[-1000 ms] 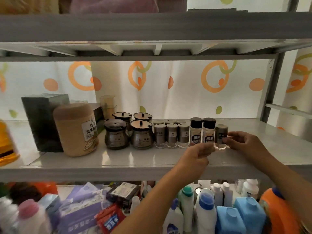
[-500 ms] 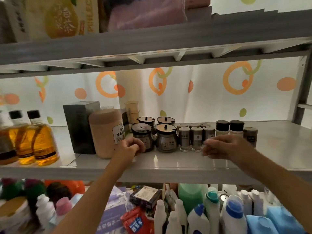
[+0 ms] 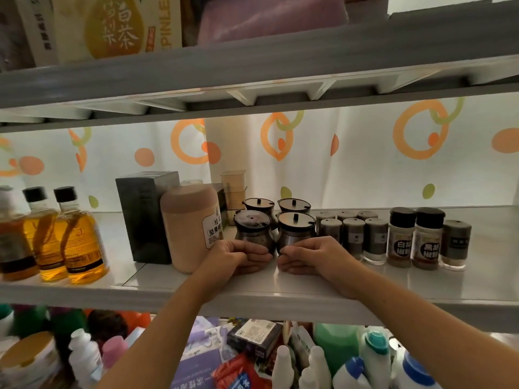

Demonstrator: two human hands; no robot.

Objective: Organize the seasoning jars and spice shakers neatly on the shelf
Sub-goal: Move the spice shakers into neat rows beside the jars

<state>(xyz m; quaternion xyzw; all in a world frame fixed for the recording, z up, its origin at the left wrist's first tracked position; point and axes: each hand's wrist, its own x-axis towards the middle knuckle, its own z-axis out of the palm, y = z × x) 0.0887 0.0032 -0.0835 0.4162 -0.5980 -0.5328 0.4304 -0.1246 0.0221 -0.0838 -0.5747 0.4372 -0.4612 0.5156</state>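
On the white middle shelf (image 3: 280, 293) stand two rows of round dark seasoning jars with black lids. My left hand (image 3: 236, 258) is wrapped around the base of the front left jar (image 3: 251, 227). My right hand (image 3: 311, 256) holds the base of the front right jar (image 3: 295, 227). Two more jars (image 3: 276, 204) stand behind them. To the right are several small grey spice shakers (image 3: 354, 237), then two black-capped pepper shakers (image 3: 414, 237) and one more grey shaker (image 3: 454, 244).
A tall beige canister (image 3: 191, 228) and a dark box (image 3: 143, 214) stand left of the jars, with oil bottles (image 3: 56, 234) further left. The upper shelf (image 3: 252, 60) hangs low overhead. Cleaning bottles (image 3: 365, 360) fill the shelf below.
Both hands have moved left from the shakers at the right to the two front seasoning jars and closed on their bases. The view has shifted left and closer.
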